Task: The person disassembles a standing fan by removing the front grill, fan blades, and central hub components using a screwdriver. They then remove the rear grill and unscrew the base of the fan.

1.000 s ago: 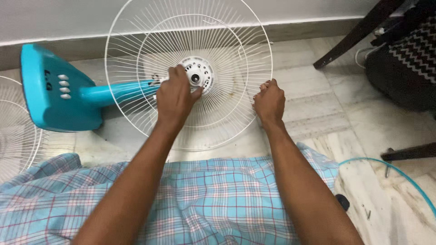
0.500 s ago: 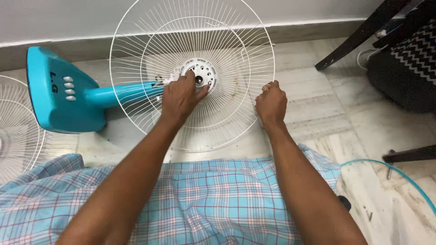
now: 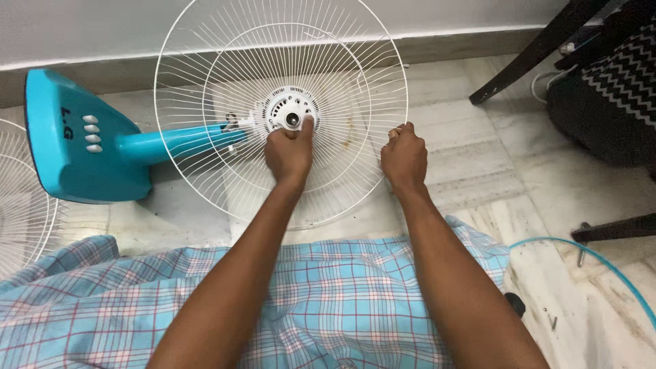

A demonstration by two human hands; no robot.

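Blades off, rear grille [image 3: 225, 61] on fan [image 3: 89, 140] | left hand [image 3: 288, 154] fingers pinch hub [image 3: 292, 109] | right hand [image 3: 404, 158] grips rim | front grille [image 3: 20, 198] lies left, unfitted

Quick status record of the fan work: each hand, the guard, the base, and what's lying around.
left hand: fingers at the white motor hub in the guard's centre
right hand: closed on the rim of the white wire guard
fan: lying on its side on the marble floor
base: turquoise, to the left, with a row of white buttons
second wire guard: at the left edge
chair leg: dark, upper right
lap: blue checked cloth
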